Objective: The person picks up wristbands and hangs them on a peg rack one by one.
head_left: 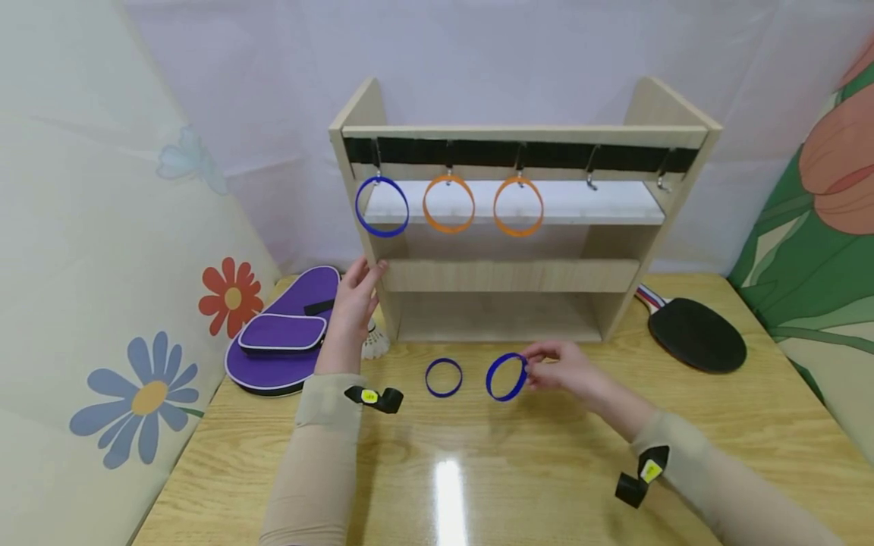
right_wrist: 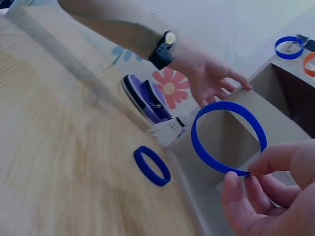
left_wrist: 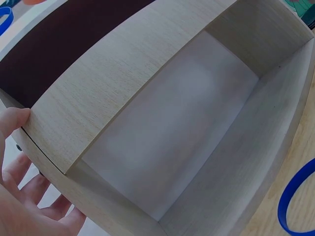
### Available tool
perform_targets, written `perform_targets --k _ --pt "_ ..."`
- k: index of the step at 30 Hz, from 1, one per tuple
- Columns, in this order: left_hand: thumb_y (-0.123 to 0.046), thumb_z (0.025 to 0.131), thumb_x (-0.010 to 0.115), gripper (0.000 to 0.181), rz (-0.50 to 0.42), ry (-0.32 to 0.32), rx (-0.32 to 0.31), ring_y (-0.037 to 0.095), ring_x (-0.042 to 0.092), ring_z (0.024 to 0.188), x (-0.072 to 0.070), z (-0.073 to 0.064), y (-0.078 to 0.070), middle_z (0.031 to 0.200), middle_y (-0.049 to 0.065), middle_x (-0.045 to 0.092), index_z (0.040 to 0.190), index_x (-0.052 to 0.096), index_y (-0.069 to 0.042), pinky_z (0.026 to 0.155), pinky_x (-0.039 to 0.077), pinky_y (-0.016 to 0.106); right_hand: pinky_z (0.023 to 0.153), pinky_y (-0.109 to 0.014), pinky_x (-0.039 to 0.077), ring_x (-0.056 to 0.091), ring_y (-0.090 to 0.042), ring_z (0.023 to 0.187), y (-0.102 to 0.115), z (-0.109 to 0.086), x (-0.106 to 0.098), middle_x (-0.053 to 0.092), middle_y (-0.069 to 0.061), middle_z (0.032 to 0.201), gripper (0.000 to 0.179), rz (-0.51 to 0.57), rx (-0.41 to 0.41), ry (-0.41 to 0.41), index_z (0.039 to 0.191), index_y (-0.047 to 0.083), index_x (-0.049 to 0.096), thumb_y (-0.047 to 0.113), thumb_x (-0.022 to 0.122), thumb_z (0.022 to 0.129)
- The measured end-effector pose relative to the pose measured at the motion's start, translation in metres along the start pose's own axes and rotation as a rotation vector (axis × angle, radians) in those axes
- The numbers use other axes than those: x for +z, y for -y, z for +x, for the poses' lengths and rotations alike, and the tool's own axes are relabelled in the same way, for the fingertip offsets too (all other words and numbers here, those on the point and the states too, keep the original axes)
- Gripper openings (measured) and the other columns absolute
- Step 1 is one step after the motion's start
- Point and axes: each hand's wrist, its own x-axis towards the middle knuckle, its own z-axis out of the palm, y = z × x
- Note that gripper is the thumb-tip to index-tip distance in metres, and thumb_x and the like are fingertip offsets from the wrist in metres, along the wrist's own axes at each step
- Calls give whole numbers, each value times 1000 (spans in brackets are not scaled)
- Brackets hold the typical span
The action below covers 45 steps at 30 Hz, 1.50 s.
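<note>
My right hand (head_left: pixel 561 368) pinches a blue ring (head_left: pixel 506 378) by its edge, above the table in front of the shelf. In the right wrist view, thumb and fingertips meet at the lower side of that ring (right_wrist: pixel 202 147). A second blue ring (head_left: pixel 444 378) lies flat on the table to its left. My left hand (head_left: pixel 353 303) grips the left side panel of the wooden shelf (head_left: pixel 512 276), thumb on the front and fingers behind the outer side, as the left wrist view shows. From the shelf's hooks hang a blue ring (head_left: pixel 382 234) and two orange rings (head_left: pixel 448 230), (head_left: pixel 519 233).
Two bare hooks (head_left: pixel 591 182) are at the right of the black strip (head_left: pixel 554 155). A purple paddle case (head_left: pixel 273 371) and a shuttlecock (head_left: pixel 375 343) lie left of the shelf. A black table tennis paddle (head_left: pixel 696 334) lies to the right on the wooden table (head_left: pixel 519 478).
</note>
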Motion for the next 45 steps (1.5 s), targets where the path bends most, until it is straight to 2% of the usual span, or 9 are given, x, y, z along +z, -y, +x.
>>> perform_targets --k 8,12,18,23,32,37,45 --pt "-30 99 59 59 -6 -5 -8 19 27 149 0 0 0 161 4 33 154 37 -25 124 20 46 76 -25 60 67 -10 78 16 -7 -19 62 -2 91 33 4 -97 -27 121 -22 50 -8 55 92" --pt "-30 99 59 59 -7 1 -4 19 27 149 0 0 0 161 4 33 154 37 -25 124 20 45 77 -26 61 69 -10 78 25 -11 -26 62 -2 89 31 20 -119 -49 120 -20 50 -6 55 92" --pt "-30 99 59 60 0 2 4 19 27 149 0 -1 1 161 4 33 154 37 -25 124 20 45 77 -24 60 70 -10 78 38 -17 -37 65 0 86 18 124 -168 -48 107 -3 58 -10 53 91" --pt "-31 99 59 61 3 0 12 21 27 149 0 -1 0 161 5 33 154 36 -23 124 19 47 75 -20 59 70 -10 79 47 -21 -44 65 1 87 22 200 -179 -72 99 9 62 -10 53 93" --pt "-31 99 59 59 -2 4 18 20 28 149 1 0 0 161 5 34 154 37 -24 124 20 47 79 -20 58 69 -10 85 63 -29 -56 66 1 92 17 228 -193 -112 104 9 60 -5 56 95" --pt "-30 99 59 59 -7 3 11 20 28 149 1 0 0 161 5 34 154 37 -24 124 20 46 79 -20 58 69 -11 85 76 -32 -62 68 0 93 16 243 -264 -126 108 5 60 -5 57 95" --pt "-30 99 58 59 -1 -2 6 19 30 148 1 -2 -1 161 4 34 154 37 -24 124 20 45 78 -22 59 70 -13 83 98 -40 -71 69 -3 90 16 341 -397 -124 101 7 67 -6 58 95"
